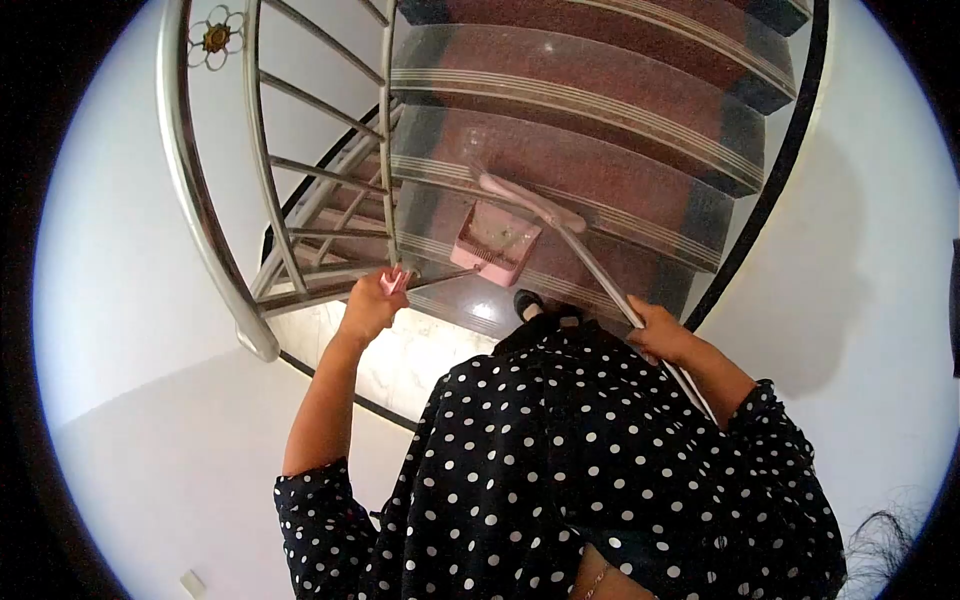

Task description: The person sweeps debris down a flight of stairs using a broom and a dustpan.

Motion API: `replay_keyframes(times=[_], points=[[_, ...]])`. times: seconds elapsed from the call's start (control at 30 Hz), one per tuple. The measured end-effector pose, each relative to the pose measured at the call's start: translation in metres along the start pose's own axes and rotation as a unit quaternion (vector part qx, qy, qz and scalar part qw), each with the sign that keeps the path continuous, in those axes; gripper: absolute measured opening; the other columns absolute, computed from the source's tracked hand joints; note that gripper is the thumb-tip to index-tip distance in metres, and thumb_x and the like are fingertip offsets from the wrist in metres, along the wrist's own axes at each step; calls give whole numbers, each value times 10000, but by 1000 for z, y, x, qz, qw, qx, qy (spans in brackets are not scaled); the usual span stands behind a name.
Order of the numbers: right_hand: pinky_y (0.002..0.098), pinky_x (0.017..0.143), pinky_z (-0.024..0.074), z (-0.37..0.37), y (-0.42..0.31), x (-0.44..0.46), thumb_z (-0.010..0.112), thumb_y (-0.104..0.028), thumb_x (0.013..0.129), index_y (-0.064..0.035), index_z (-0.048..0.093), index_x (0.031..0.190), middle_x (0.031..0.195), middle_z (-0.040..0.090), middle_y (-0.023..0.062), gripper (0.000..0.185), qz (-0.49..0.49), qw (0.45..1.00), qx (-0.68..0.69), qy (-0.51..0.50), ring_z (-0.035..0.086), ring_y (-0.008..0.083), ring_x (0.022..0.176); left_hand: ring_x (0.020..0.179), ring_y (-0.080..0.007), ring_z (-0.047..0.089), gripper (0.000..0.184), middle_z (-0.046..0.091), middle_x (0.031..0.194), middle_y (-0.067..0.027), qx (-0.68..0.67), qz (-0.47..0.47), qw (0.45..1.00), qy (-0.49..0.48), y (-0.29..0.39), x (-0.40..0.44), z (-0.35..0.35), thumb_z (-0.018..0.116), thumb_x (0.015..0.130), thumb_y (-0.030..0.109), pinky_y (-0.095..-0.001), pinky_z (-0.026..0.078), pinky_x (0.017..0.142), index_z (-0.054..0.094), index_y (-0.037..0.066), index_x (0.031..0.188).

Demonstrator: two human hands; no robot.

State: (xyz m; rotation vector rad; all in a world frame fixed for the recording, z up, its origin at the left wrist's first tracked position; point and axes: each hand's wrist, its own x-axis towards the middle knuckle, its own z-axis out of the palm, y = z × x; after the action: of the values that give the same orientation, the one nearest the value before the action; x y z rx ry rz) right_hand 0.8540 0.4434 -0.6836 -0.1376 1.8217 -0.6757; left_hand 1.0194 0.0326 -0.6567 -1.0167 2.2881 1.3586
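My left hand is closed round the pink handle end of a long-handled dustpan. The dustpan's pink tray rests on a stair step ahead of my foot, with some debris inside it. My right hand grips the pale metal stick of a broom, which runs back beside my right side. The broom's pink head lies slantwise just beyond the dustpan, over the edge of a step. Its bristles are blurred at the left end.
Red-brown stairs with dark sides and striped edges rise ahead. A metal railing stands on the left, close to my left hand. To the right is a white wall with a black skirting strip. My black shoe is on the step below the dustpan.
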Motion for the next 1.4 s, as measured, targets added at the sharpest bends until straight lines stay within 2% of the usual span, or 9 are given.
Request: replay_keyframes(times=[0.1, 0.2, 0.37, 0.43, 0.57, 0.77, 0.97, 1.23, 1.4], points=[[300, 403, 438, 0, 29, 12, 551, -22, 805, -78, 186, 1463, 744, 554, 122, 754, -106, 990, -81, 38, 513, 162, 467, 542, -132, 562, 371, 629, 768, -100, 17, 0, 1000, 25, 3, -8, 2, 615, 733, 77, -252, 438, 428, 563, -32, 1083], [412, 901, 444, -24, -12, -16, 589, -127, 801, -46, 198, 1445, 1164, 554, 255, 757, 52, 983, -173, 33, 588, 374, 997, 520, -152, 571, 384, 631, 736, -132, 34, 0, 998, 44, 21, -12, 3, 614, 748, 108, -274, 477, 469, 571, -46, 1097], [398, 828, 487, 5, 11, 41, 575, -103, 795, 26, 221, 1418, 1243, 514, 251, 729, 20, 991, -134, -8, 618, 346, 921, 554, -132, 581, 437, 624, 825, -125, 31, 2, 999, 34, 7, -8, 0, 671, 728, 83, -260, 449, 408, 544, -51, 1124], [373, 757, 508, 29, 14, 57, 564, -67, 791, 25, 229, 1418, 1262, 495, 261, 717, -158, 950, -265, 46, 628, 319, 879, 536, -132, 562, 465, 611, 698, -97, 41, 3, 999, 13, 10, -7, -2, 653, 711, 106, -263, 450, 428, 548, -48, 1137], [316, 751, 488, 16, -32, 30, 593, -53, 776, -20, 256, 1428, 1263, 509, 223, 735, 10, 993, -72, -97, 608, 258, 873, 567, -137, 561, 447, 613, 758, -98, 38, -17, 999, 11, 14, -8, -3, 629, 708, 126, -264, 451, 438, 557, -40, 1116], [327, 645, 496, -8, 23, 22, 574, -24, 775, -89, 227, 1454, 1016, 593, 182, 765, -138, 975, -166, -54, 576, 222, 701, 759, -161, 627, 269, 661, 1039, -129, 77, 68, 994, 47, -8, -1, 0, 584, 750, 79, -271, 494, 538, 569, -30, 996], [263, 387, 428, -36, 18, -16, 518, 32, 787, -91, 246, 1451, 738, 513, 63, 728, 31, 988, -134, -68, 473, 117, 486, 772, -278, 642, 268, 651, 865, -200, 101, 58, 993, 28, 5, -9, -4, 596, 726, 119, -362, 493, 713, 581, -45, 937], [292, 986, 385, -25, 61, -13, 444, 133, 786, 9, 334, 1385, 1259, 530, 153, 621, 48, 995, -22, -88, 491, 211, 1168, 822, -381, 613, 306, 643, 848, -219, 112, 62, 990, 65, 16, -13, -2, 626, 694, 222, -428, 490, 750, 642, 38, 938], [320, 820, 482, -6, 108, -2, 524, 80, 775, -78, 377, 1372, 1002, 599, 120, 634, -15, 996, -86, -26, 571, 203, 879, 881, -221, 643, 249, 657, 874, -138, 99, 28, 994, 22, 20, -15, -1, 592, 725, 90, -327, 487, 768, 574, -38, 939]])
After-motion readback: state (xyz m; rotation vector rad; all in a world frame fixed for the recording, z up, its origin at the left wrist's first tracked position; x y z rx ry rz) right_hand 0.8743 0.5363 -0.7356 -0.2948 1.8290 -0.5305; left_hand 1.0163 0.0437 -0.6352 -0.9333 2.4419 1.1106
